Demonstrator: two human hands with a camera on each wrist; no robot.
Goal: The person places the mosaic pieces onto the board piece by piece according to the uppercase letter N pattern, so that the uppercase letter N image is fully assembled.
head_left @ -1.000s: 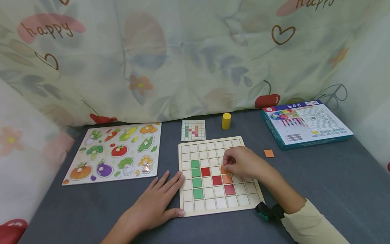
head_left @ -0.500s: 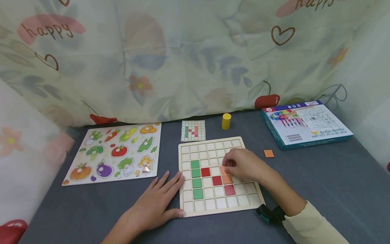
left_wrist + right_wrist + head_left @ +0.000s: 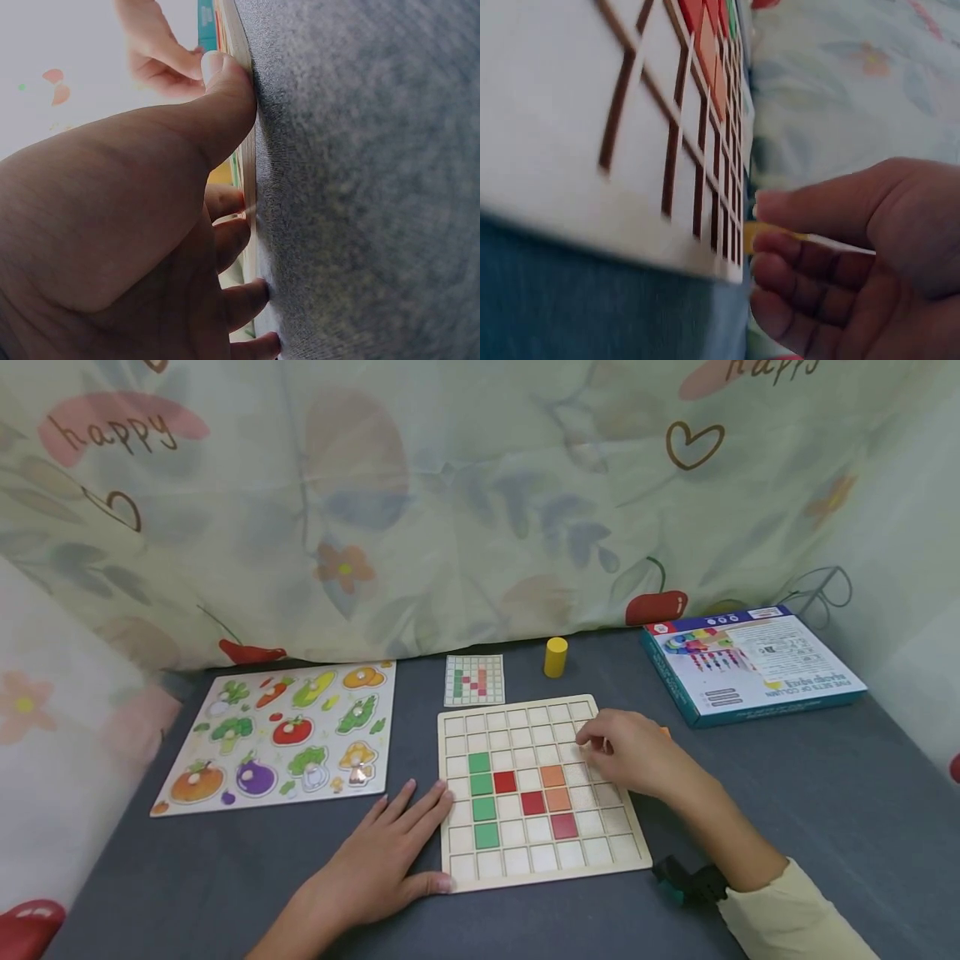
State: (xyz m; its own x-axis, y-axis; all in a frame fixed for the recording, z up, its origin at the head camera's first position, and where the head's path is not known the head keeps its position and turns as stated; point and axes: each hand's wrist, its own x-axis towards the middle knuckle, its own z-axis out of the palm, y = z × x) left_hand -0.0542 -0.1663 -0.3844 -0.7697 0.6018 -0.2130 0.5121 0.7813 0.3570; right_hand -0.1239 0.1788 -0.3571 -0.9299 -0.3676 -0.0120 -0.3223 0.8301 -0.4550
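Observation:
A wooden grid board [image 3: 517, 727] lies in the middle of the grey table, with green tiles [image 3: 482, 785], red tiles [image 3: 506, 782] and two orange tiles [image 3: 553, 787] set in its squares. My left hand [image 3: 397, 847] lies flat on the table, fingers against the board's left edge and thumb at its front corner; the left wrist view shows the thumb [image 3: 225, 97] pressed to that edge. My right hand [image 3: 603, 745] hovers over the board's right side with fingers curled and nothing in them. A loose orange tile [image 3: 664, 731] is almost hidden behind it.
A small pattern card [image 3: 474, 680] and a yellow cylinder [image 3: 556, 657] sit behind the board. A vegetable peg puzzle [image 3: 277, 735] lies to the left, a blue game box [image 3: 750, 664] at the back right. A flowered curtain [image 3: 450, 502] closes off the back.
My right hand has let go of the orange tile, which now sits in its square above the other orange one. The hand has moved right, toward the board's edge. My left hand has stayed put.

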